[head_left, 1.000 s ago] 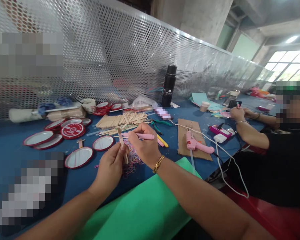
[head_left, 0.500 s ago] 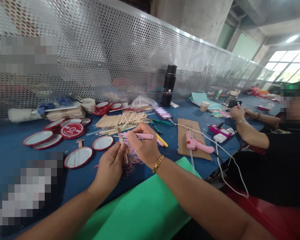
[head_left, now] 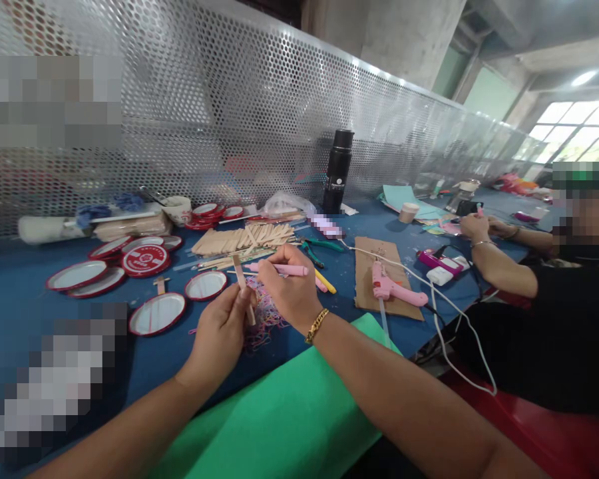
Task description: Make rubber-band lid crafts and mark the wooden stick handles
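Wooden stick (head_left: 238,269), lower centre of frame, slightly tilted; left hand (head_left: 220,326) grip closed on it. Looks light, stiff, snappable; best pinched mid-length. Right hand (head_left: 293,289) grips pink marker (head_left: 294,270), likely smooth.

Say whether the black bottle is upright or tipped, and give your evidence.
Upright: the bottle stands with its base on the table and its cap at the top.
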Tool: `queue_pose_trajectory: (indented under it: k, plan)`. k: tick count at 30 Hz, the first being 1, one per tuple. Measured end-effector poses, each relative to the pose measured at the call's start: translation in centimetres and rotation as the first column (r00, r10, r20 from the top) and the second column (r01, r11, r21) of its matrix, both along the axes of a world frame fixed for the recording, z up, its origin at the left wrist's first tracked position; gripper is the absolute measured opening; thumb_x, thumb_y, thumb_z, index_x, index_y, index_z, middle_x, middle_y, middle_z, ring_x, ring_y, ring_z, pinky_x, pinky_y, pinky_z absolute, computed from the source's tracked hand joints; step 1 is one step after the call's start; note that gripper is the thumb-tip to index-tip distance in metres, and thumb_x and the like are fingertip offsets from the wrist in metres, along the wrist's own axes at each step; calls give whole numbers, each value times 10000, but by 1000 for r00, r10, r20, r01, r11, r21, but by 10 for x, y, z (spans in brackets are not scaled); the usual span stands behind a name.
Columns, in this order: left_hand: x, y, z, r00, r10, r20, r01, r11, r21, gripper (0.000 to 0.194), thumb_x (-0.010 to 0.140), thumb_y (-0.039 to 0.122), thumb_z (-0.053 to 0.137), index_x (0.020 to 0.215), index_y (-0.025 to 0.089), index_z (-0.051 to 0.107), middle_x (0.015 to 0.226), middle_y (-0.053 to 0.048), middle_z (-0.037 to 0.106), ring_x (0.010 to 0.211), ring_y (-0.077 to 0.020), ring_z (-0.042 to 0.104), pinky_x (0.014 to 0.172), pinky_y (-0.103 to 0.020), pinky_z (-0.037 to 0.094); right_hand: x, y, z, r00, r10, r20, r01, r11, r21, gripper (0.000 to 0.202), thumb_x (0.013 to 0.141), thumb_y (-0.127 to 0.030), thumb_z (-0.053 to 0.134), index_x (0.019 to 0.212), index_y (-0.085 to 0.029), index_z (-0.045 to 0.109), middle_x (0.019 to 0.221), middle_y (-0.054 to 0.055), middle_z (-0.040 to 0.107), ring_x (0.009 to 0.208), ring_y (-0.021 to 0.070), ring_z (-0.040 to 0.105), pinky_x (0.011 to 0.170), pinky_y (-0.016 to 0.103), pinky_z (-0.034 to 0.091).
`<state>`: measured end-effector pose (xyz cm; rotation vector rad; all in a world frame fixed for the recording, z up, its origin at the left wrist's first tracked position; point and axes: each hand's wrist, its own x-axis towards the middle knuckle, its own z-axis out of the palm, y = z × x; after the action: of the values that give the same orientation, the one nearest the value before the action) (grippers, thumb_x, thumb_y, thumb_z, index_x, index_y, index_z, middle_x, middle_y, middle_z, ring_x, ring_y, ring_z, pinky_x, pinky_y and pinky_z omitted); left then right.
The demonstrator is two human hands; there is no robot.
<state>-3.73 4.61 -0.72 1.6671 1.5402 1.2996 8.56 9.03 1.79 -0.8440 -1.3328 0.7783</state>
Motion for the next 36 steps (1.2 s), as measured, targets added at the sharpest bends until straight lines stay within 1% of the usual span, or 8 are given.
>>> queue_pose_trajectory:
  k: [2, 8, 13, 16, 23, 28, 32, 36]
  plan:
    - [0, 0, 1, 1000, 2, -1, -2, 1000, 9, 369, 930, 505, 448, 666, 256, 511, 527, 39, 492, 485, -167, 441, 474, -278, 359, 0, 0, 0, 1000, 4, -19, -4, 1000, -9, 183, 757, -284, 622, 613, -237, 519, 571, -48, 576, 550, 136, 547, 551, 266, 446]
    - [-1, 0, -1, 1000, -5, -7, 6, 1000, 7, 365, 937, 488, 454, 660, 255, 497, 534, 40, 490, 473, -159, 425, 456, -276, 339, -2, -1, -1, 998, 48, -39, -47, 998, 39, 155, 751, -273, 642, 643, -241, 535, 560, -55, 568, 517, 140, 542, 518, 267, 428]
    - [0, 0, -1, 1000, -11, 17, 11, 1000, 2, 346, 942, 461, 459, 672, 252, 512, 530, 44, 487, 473, -157, 416, 465, -277, 336, -1, 0, -1, 1000, -2, -12, 2, 1000, 7, 184, 759, -279, 630, 620, -240, 516, 567, -52, 576, 539, 136, 549, 551, 267, 448]
    - [0, 0, -1, 1000, -13, 23, 13, 1000, -1, 339, 939, 462, 460, 676, 252, 507, 543, 44, 492, 483, -157, 419, 474, -278, 339, -1, -2, 0, 1000, 15, -24, -15, 1000, 15, 180, 759, -283, 623, 623, -242, 512, 565, -52, 577, 540, 137, 551, 559, 270, 457]
    - [-1, 1, -2, 999, -11, -31, 12, 999, 37, 351, 936, 469, 450, 663, 251, 484, 557, 41, 488, 511, -160, 428, 506, -284, 350, -1, -3, -1, 1000, -1, 23, 0, 999, 43, 180, 764, -319, 630, 627, -234, 550, 590, -41, 591, 575, 141, 552, 568, 266, 453]
    - [-1, 2, -2, 1000, -13, 27, 12, 1000, 14, 355, 937, 475, 459, 664, 252, 502, 535, 43, 483, 497, -163, 430, 488, -283, 340, 0, 1, -1, 1000, -23, 9, 23, 1000, 17, 182, 760, -285, 628, 612, -233, 536, 573, -47, 582, 567, 139, 553, 571, 266, 443]
    - [-1, 1, -3, 999, -15, 39, 15, 1000, -1, 357, 941, 483, 459, 673, 252, 503, 538, 45, 485, 486, -161, 421, 481, -283, 333, 0, -1, 0, 999, 27, -46, -27, 1000, 6, 189, 753, -279, 636, 607, -235, 524, 546, -53, 562, 525, 133, 525, 534, 264, 423]
    - [-2, 1, -5, 1000, -12, 14, 11, 999, 34, 371, 935, 485, 464, 652, 246, 483, 562, 36, 496, 520, -160, 437, 510, -282, 350, -1, -3, -2, 996, 86, -34, -85, 996, 26, 168, 758, -272, 642, 631, -233, 540, 544, -53, 575, 518, 137, 544, 536, 266, 435]
